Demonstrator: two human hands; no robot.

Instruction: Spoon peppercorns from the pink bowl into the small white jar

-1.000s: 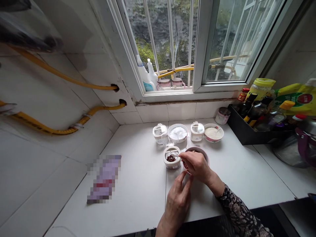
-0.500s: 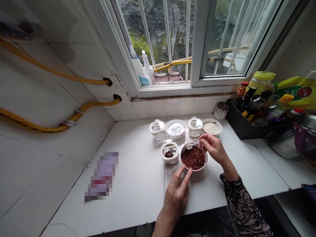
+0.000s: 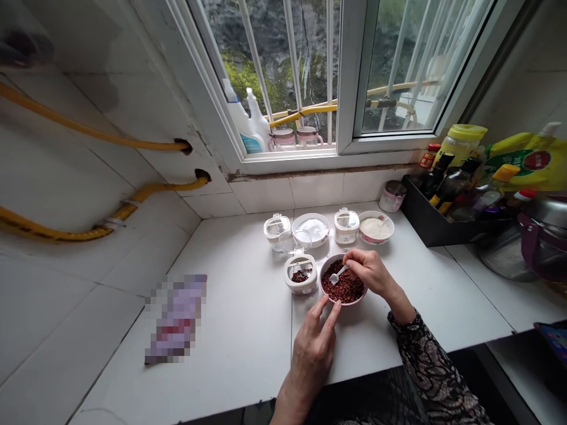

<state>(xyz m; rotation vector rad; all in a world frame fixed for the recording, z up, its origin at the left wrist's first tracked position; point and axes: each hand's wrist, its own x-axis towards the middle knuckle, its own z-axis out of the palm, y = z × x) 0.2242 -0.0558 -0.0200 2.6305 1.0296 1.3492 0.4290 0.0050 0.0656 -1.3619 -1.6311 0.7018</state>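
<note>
Gripping a spoon [image 3: 339,275] by its handle, the right hand [image 3: 372,271] reaches over the right of a bowl [image 3: 353,303] of red-brown grains [image 3: 345,290], the spoon's head at the grains. The left hand [image 3: 312,348] is open, fingertips touching the bowl's near rim. The bowl stands on the white surface [image 3: 239,336], just beyond the left hand; a jar [image 3: 302,288] with similar grains inside stands just left of it. Farther beyond the hands, two white jars [image 3: 346,237] and two dishes [image 3: 376,239] of white contents form a row before the tiled wall [image 3: 266,195]. Above that, a window [image 3: 347,106] with bars outside looks onto mossy rock, spray bottles [image 3: 257,127] at its ledge. Left of the hands, a purple thing [image 3: 179,307], blurred out, lies on the surface, and yellow hoses [image 3: 168,188] run into wall holes. Well right of the hands are a black box [image 3: 425,229] of bottles and a pot [image 3: 547,212].
</note>
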